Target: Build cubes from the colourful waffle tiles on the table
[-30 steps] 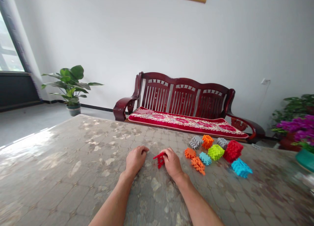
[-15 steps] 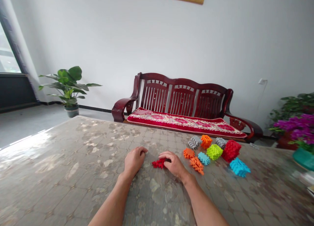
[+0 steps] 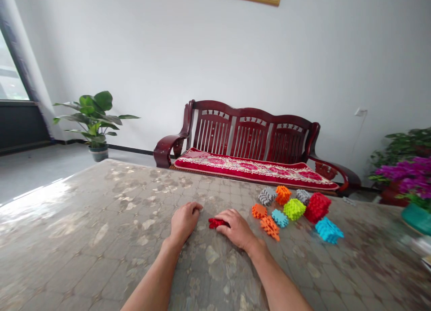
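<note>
Small red interlocking plastic pieces (image 3: 213, 223) lie in a little cluster on the patterned table cover (image 3: 134, 257). Over their right side is my right hand (image 3: 235, 228), its thumb and fingers closed around them, so part of the red cluster is hidden. Left of the cluster and apart from it, my left hand (image 3: 184, 219) rests on the table with its fingers loosely curled and nothing visible in them.
Several block builds stand to the right, among them an orange one (image 3: 270, 228), a light blue one (image 3: 280, 218), a yellow-green one (image 3: 294, 209), a red cube (image 3: 318, 207) and a bright blue one (image 3: 329, 230). Behind the table is a wooden bench (image 3: 251, 135).
My right hand has shifted slightly left and its thumb has come down toward the fingers, closing around the red pieces and covering more of them. The left hand has stayed in place.
</note>
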{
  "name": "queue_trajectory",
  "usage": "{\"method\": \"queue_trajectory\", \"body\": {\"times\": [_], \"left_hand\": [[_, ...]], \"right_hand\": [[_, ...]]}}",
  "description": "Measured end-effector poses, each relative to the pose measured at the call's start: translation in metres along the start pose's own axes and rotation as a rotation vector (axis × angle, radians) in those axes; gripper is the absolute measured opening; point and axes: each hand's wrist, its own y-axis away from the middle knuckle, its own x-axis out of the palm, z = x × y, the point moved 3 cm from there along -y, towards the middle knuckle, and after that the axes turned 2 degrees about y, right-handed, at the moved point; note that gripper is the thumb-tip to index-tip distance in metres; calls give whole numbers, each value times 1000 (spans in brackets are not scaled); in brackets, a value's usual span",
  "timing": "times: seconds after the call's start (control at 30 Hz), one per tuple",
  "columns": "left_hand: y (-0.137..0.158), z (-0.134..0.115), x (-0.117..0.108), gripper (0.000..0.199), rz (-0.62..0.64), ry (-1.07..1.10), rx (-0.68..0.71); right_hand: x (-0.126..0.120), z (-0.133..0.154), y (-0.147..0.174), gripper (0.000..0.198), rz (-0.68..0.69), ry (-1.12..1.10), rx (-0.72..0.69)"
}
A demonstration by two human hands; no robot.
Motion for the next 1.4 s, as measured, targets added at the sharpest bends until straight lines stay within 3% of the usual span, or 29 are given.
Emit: {"method": "queue_trajectory", "body": {"times": [0.2, 0.47, 0.63, 0.77, 0.87, 1.03, 1.27, 1.4], "left_hand": [[1, -1, -1, 32, 5, 1, -10], [2, -3, -3, 32, 14, 0, -13], [2, -4, -3, 32, 4, -4, -1], [1, -3, -3, 31, 21, -5, -4], [1, -3, -3, 31, 21, -3, -11], [2, -3, -3, 32, 8, -1, -11], [1, -1, -2, 32, 12, 1, -21], [1, -1, -2, 32, 8, 5, -12]], "right_hand": [[2, -2, 0, 23, -58, 127, 71], [-4, -17, 3, 24, 49, -167, 43], [-9, -8, 6, 62, 143, -44, 23], [-11, 0, 5, 34, 77, 38, 24], [-10, 2, 4, 24, 37, 121, 23], [-4, 1, 2, 24, -42, 209, 13], [-6, -19, 3, 26, -192, 207, 297], [-7, -25, 5, 28, -227, 282, 323]]}}
